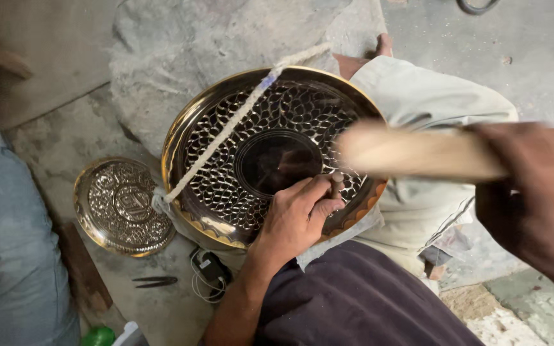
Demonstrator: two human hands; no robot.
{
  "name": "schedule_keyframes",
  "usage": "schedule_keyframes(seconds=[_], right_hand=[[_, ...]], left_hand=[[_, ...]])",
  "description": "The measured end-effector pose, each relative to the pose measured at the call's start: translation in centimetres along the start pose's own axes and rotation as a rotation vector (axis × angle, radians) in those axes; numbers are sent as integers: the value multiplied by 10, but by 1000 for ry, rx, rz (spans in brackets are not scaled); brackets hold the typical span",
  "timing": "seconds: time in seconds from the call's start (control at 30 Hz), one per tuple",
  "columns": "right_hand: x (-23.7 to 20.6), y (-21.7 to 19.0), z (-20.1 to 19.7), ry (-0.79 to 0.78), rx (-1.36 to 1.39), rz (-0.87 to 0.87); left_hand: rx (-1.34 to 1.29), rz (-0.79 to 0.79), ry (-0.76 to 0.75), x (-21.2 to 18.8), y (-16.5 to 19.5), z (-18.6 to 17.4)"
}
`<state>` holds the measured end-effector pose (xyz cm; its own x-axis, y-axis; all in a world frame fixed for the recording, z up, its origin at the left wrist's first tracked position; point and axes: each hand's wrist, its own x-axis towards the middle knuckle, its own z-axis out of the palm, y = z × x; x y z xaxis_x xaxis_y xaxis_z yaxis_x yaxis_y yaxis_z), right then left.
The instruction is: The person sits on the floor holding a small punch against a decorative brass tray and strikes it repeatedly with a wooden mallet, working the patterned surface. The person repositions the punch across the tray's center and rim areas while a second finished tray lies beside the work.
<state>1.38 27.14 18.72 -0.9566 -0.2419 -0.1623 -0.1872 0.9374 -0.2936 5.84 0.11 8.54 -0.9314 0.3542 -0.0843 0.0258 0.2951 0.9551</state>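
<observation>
A large round brass tray (187,138) with a hammered leaf pattern and a plain dark centre leans across my lap. A pale twisted rope (226,131) runs diagonally over it. My left hand (296,218) rests on the tray's lower right part and pinches a short metal punch (336,184) upright against the pattern. My right hand (533,192) is raised close to the camera and grips a pale wooden mallet (411,152), blurred, hanging above the tray's right rim.
A smaller embossed brass plate (123,205) lies on the concrete floor to the left. Near it are dark metal tongs (155,280), a small black device with white cable (209,269) and a green bottle cap (99,336). Another person's blue-clad leg (14,243) fills the left edge.
</observation>
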Motion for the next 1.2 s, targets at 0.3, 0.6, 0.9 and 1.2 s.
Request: schedule_keyframes(seconds=[0.3, 0.6, 0.9, 1.2], right_hand=[[1, -27, 0, 6, 190, 74], [-25, -22, 13, 33, 49, -22], [-33, -34, 16, -77, 249, 154], [-41, -32, 14, -64, -46, 17]], left_hand=[[-8, -43, -3, -17, -2, -12], [-16, -20, -1, -32, -1, -19], [-16, 6, 16, -37, -1, -19], [31, 25, 19, -37, -4, -16]])
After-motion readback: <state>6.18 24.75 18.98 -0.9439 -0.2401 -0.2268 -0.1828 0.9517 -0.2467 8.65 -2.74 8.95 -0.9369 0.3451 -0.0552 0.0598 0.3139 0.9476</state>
